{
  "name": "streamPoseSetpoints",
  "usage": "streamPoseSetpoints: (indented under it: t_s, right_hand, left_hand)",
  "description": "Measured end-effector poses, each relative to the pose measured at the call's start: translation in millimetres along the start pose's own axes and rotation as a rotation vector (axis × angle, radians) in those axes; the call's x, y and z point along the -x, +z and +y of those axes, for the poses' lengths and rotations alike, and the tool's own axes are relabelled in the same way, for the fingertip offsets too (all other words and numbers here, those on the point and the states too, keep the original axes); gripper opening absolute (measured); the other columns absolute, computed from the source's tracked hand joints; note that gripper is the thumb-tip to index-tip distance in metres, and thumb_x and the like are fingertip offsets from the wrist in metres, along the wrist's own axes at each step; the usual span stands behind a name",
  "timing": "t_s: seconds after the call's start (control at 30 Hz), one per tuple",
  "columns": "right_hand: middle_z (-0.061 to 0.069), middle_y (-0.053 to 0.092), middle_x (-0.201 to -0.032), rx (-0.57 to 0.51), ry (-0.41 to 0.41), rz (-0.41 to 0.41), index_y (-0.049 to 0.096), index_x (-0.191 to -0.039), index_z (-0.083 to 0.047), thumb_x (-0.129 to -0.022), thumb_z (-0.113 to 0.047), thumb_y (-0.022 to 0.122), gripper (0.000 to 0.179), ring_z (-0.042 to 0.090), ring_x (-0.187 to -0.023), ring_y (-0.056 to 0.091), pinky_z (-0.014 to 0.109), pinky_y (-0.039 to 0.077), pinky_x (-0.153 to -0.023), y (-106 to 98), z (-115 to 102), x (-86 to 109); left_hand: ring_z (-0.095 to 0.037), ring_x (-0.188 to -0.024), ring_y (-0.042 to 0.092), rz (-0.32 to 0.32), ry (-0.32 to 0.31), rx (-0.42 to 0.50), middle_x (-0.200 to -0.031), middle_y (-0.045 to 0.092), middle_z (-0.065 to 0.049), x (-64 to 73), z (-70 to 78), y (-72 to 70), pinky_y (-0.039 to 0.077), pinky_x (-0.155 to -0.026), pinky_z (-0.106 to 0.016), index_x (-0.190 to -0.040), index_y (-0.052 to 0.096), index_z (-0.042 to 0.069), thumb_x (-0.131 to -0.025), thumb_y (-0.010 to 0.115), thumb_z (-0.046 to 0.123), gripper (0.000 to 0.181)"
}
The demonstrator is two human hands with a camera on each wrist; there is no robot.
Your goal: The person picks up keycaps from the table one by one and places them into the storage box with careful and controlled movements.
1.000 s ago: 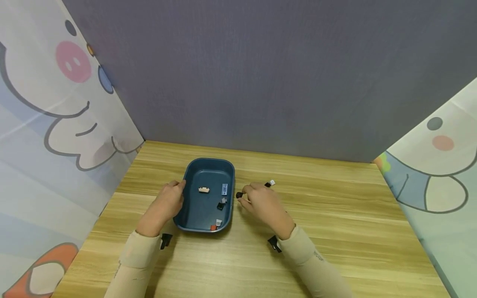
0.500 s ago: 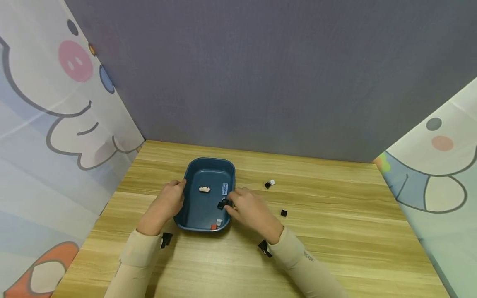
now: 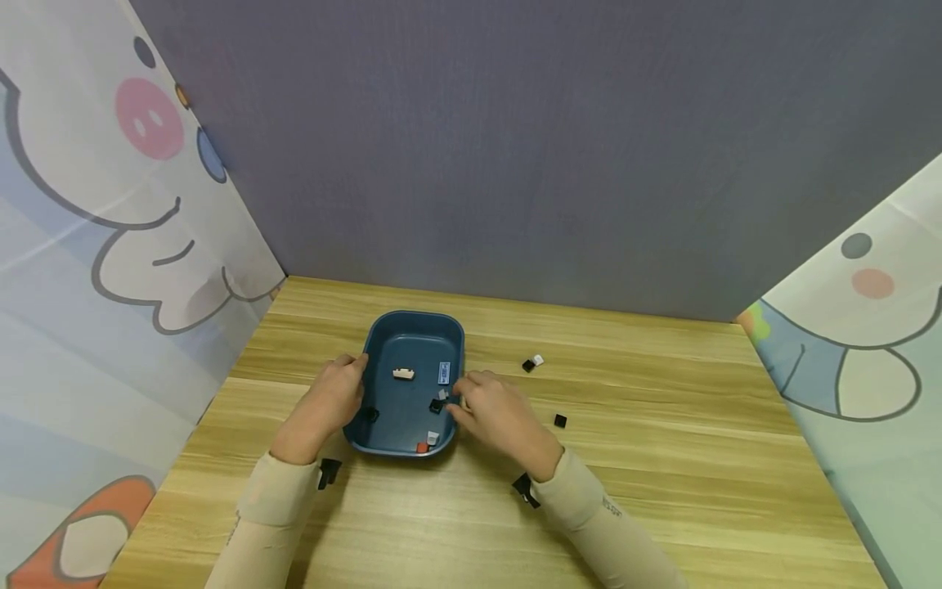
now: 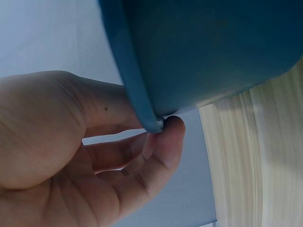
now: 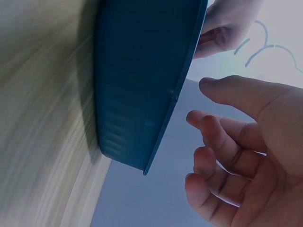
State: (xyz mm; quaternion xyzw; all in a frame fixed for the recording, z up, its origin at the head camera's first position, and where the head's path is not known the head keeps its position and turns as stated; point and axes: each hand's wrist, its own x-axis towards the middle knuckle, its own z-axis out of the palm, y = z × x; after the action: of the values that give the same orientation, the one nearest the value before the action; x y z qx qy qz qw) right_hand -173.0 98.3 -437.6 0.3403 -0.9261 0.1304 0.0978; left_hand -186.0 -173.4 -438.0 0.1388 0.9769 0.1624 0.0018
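My left hand [image 3: 329, 402] pinches the left rim of a dark blue plastic bin [image 3: 401, 425], thumb and fingertips meeting over its edge in the left wrist view. Above the bin's right rim is my right hand [image 3: 496, 409], its fingers loosely bent and apart with nothing between them. Inside the bin lie a small black piece [image 3: 372, 415] near the left wall, a cream piece [image 3: 403, 374], a blue printed rectangle [image 3: 444, 373], another black piece [image 3: 436, 406] beside a small grey one, and a white cube-like piece [image 3: 432, 438] next to a red one [image 3: 422, 447]. They resemble keycaps.
On the wooden table [image 3: 662, 458], right of the bin, a black piece [image 3: 528, 366] touches a white piece [image 3: 538, 360]. A lone black piece [image 3: 560, 421] lies nearer. A grey panel [image 3: 515, 164] stands behind; printed cloth hangs at both sides.
My right hand has carried a black piece leftward from the table to the bin and let it go. That piece now lies near the bin's left wall. The left hand stays on the rim.
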Motion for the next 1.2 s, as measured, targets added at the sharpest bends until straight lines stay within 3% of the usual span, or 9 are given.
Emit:
streamPoseSetpoints:
  t_s: [0.43, 0.7, 1.2]
  right_hand:
    - [-0.002, 0.062, -0.084, -0.007, 0.053, 0.021, 0.073, -0.1, -0.008, -0.09, -0.027, 0.076, 0.022, 0.01, -0.07, 0.056, 0.024, 0.049, -0.056, -7, 12, 11.5]
    - [-0.001, 0.059, -0.078, 0.001, 0.063, 0.057, 0.073, -0.098, -0.004, -0.086, -0.02, 0.081, 0.021, 0.01, -0.065, 0.054, 0.021, 0.047, -0.052, -11, 41, 36.6]
    - [-0.002, 0.057, -0.075, 0.08, 0.205, 0.021, 0.073, -0.095, -0.003, -0.082, -0.018, 0.084, 0.022, 0.008, -0.061, 0.053, 0.021, 0.045, -0.048, -22, 80, 82.5]
  left_hand:
    - [-0.048, -0.102, 0.059, 0.015, 0.024, -0.015, -0.113, 0.059, -0.034, 1.5, -1.8, 1.3, 0.05, -0.09, -0.056, -0.13, 0.053, -0.021, -0.091, 0.058, -0.01, 0.041]
    - [-0.05, -0.103, 0.058, -0.016, -0.001, -0.005, -0.116, 0.058, -0.034, -0.6, -1.2, 1.0, 0.052, -0.088, -0.055, -0.133, 0.051, -0.019, -0.093, 0.058, -0.008, 0.043]
    - [-0.051, -0.104, 0.057, -0.036, -0.024, 0.012, -0.119, 0.056, -0.034, -0.3, -1.7, 1.8, 0.052, -0.088, -0.054, -0.135, 0.049, -0.019, -0.094, 0.057, -0.007, 0.044]
